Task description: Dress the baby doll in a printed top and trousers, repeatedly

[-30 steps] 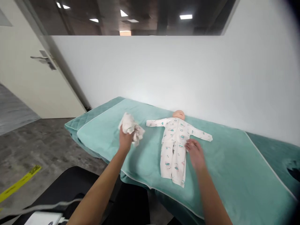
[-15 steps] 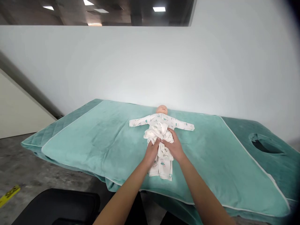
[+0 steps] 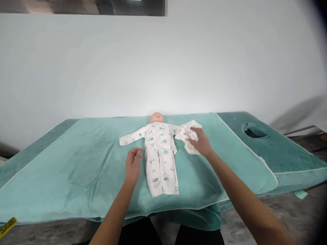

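A baby doll lies on its back, dressed in a white printed long-sleeved top and matching trousers. Both trouser legs lie flat toward me. My right hand grips a bunched white cloth beside the doll. That cloth covers the end of the sleeve on the right. On the other side, my left hand hovers near the doll's trousers, fingers loosely curled and a little apart, holding nothing.
The doll lies on a padded bed with a green cover, against a white wall. A face hole opens in the bed's right part. A yellow strip shows at the lower left.
The bunched cloth has moved from over the doll's middle to its right side, in my right hand. My left hand has let go and shifted left. The view has turned right.
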